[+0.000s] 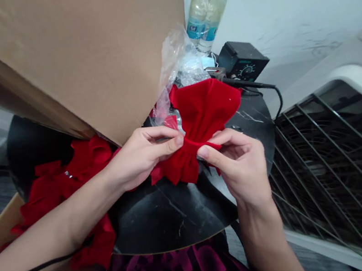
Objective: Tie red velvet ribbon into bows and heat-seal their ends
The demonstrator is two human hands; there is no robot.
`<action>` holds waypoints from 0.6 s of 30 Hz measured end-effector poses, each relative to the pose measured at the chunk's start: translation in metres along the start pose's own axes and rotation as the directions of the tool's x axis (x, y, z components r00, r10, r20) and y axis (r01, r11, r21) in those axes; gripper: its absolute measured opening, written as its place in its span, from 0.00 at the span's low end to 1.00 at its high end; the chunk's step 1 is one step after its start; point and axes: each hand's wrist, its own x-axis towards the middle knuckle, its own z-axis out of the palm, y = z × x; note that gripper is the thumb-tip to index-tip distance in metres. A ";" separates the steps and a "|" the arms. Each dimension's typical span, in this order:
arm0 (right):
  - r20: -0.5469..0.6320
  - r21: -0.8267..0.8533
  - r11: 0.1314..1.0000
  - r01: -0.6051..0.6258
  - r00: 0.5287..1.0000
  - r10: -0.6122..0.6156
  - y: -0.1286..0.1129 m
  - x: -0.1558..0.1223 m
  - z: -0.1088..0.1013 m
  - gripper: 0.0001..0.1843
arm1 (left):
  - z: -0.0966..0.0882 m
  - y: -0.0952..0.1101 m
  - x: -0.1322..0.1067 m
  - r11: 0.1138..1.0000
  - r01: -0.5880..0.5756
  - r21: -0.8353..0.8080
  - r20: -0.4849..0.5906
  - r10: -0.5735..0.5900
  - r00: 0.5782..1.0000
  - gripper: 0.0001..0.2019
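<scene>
Both my hands pinch one piece of red velvet fabric [203, 113] gathered at its middle into a bow shape, just above a round black marble-look table [167, 216]. My left hand [143, 155] grips the gathered waist from the left with thumb and fingers closed. On the right side of the gather, my right hand [237, 163] pinches it between thumb and forefinger. The upper half of the fabric fans out above my fingers; the lower half hangs below them.
A pile of more red fabric pieces [70, 181] lies at the table's left. A large cardboard box [83, 50] looms over the left. Behind are a clear plastic bag [175, 62], two water bottles [206, 6] and a black dial unit [243, 62]. A wire grille [338, 164] stands at right.
</scene>
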 end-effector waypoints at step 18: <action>0.094 -0.494 0.709 0.504 0.841 -0.533 -0.007 0.000 -0.009 0.12 | -0.001 0.002 -0.002 0.956 -0.169 0.242 -0.034 0.182 0.983 0.10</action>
